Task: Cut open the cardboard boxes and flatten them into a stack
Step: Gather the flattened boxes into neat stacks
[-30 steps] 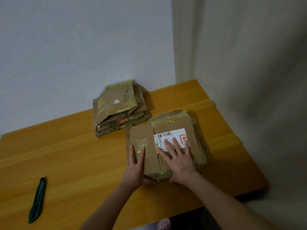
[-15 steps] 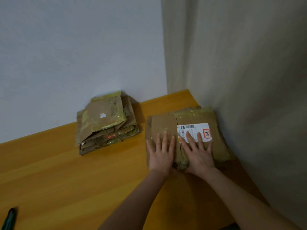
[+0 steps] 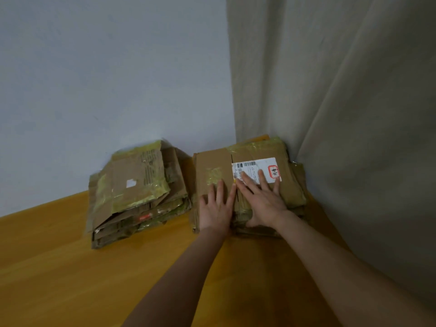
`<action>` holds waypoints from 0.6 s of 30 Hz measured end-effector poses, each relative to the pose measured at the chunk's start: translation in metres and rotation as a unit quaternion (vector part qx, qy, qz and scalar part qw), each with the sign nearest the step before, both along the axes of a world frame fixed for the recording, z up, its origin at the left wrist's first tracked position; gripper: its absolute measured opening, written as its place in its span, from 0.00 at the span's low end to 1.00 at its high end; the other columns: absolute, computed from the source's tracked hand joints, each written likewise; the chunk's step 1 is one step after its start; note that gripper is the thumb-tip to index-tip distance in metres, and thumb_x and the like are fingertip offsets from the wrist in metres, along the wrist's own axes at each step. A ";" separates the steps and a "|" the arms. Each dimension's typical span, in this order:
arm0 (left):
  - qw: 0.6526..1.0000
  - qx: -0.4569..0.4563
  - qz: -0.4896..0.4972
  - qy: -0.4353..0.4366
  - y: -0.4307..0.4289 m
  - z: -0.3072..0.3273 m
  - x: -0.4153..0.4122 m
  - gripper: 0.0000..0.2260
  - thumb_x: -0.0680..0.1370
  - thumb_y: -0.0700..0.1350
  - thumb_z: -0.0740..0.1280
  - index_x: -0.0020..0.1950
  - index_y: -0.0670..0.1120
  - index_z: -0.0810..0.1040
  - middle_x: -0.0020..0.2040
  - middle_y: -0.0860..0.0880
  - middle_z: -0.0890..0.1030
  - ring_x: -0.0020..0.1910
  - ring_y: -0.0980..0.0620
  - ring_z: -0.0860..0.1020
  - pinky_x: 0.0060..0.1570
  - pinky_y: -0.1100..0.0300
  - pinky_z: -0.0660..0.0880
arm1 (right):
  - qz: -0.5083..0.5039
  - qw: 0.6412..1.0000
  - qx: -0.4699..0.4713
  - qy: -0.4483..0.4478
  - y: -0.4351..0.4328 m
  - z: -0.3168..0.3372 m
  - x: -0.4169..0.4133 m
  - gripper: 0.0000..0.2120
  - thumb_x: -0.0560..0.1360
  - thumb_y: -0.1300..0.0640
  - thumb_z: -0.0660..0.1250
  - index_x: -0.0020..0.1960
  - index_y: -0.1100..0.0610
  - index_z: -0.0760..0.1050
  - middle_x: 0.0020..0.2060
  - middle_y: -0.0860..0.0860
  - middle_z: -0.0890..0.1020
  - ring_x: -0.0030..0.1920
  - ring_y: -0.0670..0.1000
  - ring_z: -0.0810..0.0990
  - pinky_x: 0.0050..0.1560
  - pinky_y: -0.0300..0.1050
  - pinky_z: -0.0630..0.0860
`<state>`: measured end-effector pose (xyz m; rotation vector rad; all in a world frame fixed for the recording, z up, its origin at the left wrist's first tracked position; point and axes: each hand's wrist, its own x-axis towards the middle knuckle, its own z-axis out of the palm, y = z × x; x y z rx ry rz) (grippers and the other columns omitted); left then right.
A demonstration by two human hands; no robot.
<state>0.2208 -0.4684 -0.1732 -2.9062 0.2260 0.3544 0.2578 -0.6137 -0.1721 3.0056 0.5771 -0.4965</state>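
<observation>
Two piles of flattened cardboard lie on the wooden table [image 3: 70,267]. The right stack [image 3: 290,185] sits in the back corner against the curtain, and its top piece carries a white shipping label [image 3: 266,166] and yellowish tape. My left hand [image 3: 215,208] lies flat on the left half of that top piece, fingers straight. Beside it my right hand [image 3: 264,199] presses down with spread fingers, fingertips on the label. The left stack [image 3: 134,190] stands against the wall with its top flaps tilted up; neither hand touches it.
A pale wall [image 3: 106,79] runs behind the table and a beige curtain [image 3: 342,114] hangs along the right side, touching the right stack. Bare wood stretches across the near left of the table.
Both hands have pushed the labelled stack away from me and to the right, into the corner by the curtain. The green cutter on the left has dropped out of view.
</observation>
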 end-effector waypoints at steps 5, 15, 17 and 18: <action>1.000 -0.016 -0.003 -0.016 0.003 -0.004 0.007 0.54 0.72 0.60 0.71 0.76 0.51 0.29 0.78 0.41 0.38 0.77 0.38 0.43 0.71 0.39 0.54 | 0.006 0.999 -0.016 -0.038 -0.003 -0.007 0.002 0.61 0.62 0.30 0.71 0.76 0.46 0.31 0.75 0.49 0.30 0.74 0.61 0.30 0.69 0.70 0.33; 0.989 -0.136 -0.052 -0.006 0.001 0.015 0.026 0.57 0.64 0.69 0.71 0.77 0.55 0.35 0.79 0.48 0.40 0.77 0.41 0.39 0.71 0.34 0.43 | -0.524 0.790 0.317 -0.014 -0.055 0.009 -0.004 0.44 0.69 0.32 0.66 0.75 0.55 0.58 0.71 0.58 0.65 0.68 0.62 0.67 0.65 0.58 0.67; 0.989 -0.131 -0.064 0.030 0.001 0.009 0.027 0.56 0.66 0.68 0.71 0.76 0.58 0.32 0.78 0.49 0.34 0.76 0.40 0.35 0.70 0.32 0.41 | -0.538 0.727 0.422 0.050 -0.061 0.001 0.000 0.46 0.65 0.35 0.72 0.74 0.55 0.62 0.69 0.55 0.70 0.67 0.60 0.71 0.65 0.54 0.69; 0.989 -0.127 -0.064 0.033 0.004 0.006 0.027 0.56 0.66 0.68 0.71 0.76 0.59 0.32 0.78 0.49 0.33 0.76 0.40 0.34 0.70 0.31 0.41 | -0.529 0.718 0.450 0.053 -0.061 0.000 0.004 0.45 0.63 0.37 0.75 0.73 0.54 0.64 0.68 0.54 0.73 0.66 0.58 0.72 0.64 0.53 0.69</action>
